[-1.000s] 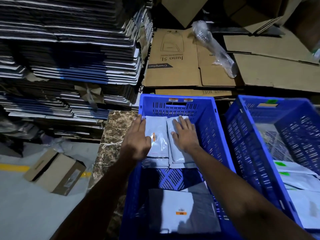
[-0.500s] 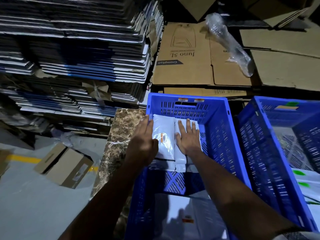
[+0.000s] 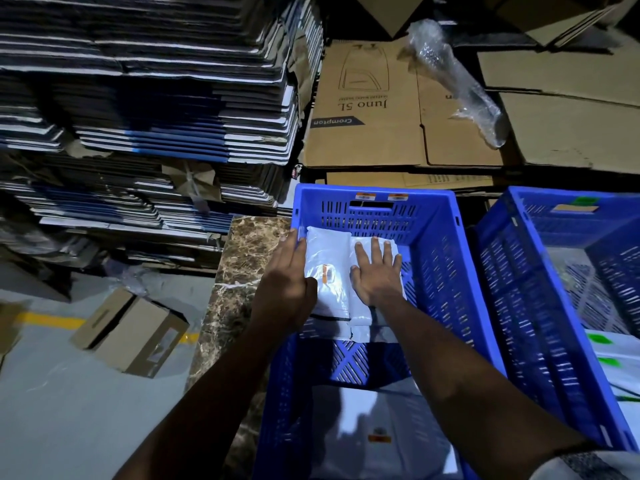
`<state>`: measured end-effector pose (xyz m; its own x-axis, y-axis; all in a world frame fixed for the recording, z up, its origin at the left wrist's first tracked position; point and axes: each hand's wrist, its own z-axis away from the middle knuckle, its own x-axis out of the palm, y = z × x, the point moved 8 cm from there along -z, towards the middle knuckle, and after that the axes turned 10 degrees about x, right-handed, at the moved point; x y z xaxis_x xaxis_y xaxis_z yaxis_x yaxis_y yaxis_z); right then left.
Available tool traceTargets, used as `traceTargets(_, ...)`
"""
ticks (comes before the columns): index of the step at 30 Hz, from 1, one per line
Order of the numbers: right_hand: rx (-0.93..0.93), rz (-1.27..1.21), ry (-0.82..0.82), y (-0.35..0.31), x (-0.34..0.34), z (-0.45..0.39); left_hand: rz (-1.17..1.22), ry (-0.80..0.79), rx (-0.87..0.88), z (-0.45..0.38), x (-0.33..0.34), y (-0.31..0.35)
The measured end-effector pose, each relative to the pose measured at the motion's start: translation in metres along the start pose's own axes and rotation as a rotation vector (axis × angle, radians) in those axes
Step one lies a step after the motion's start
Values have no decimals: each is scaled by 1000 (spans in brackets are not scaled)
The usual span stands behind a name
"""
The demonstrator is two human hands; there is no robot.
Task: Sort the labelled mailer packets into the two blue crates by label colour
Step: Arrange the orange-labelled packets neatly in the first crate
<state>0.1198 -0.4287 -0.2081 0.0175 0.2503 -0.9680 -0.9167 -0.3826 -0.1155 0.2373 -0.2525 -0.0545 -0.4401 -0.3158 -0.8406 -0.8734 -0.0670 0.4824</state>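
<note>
Two blue crates stand side by side. The left crate [image 3: 436, 244] carries orange tags on its far rim and holds white mailer packets with orange labels. My left hand [image 3: 284, 282] lies at the left edge of one orange-label packet [image 3: 325, 268], thumb on it. My right hand [image 3: 377, 271] presses flat, fingers spread, on a second white packet [image 3: 360, 315] beside it. Another orange-label packet [image 3: 377, 441] lies at the crate's near end. The right crate [image 3: 512, 271] has a green tag on its rim and holds packets with green labels [image 3: 609, 348].
A tall stack of flattened cartons [image 3: 145, 116] rises on the left. Brown cardboard sheets [image 3: 374, 109] and a bubble-wrap roll [image 3: 457, 81] lie behind the crates. A marble slab [image 3: 242, 271] borders the left crate. A small cardboard box [image 3: 131, 334] sits on the grey floor.
The view has shifted, so the crates sit further right in the frame. Both hands stay pressed on the packets at the far end of the left crate.
</note>
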Motion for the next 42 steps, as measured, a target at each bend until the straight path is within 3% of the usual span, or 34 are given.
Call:
traceTargets(5, 6, -50, -12, -3, -10, 6, 11, 5, 17, 6, -2, 1)
traceTargets(11, -51, -58, 160, 2, -24, 51, 14, 21, -26, 3, 0, -1)
traceTargets(27, -62, 27, 133, 10, 22, 57, 38, -20, 3, 2, 7, -6)
traceTargets(37, -110, -10, 48, 9, 1, 70, -91, -32, -40, -2, 2, 1)
traceTargets(42, -181, -83, 161, 10, -40, 108, -151, -85, -124, 1, 2, -2)
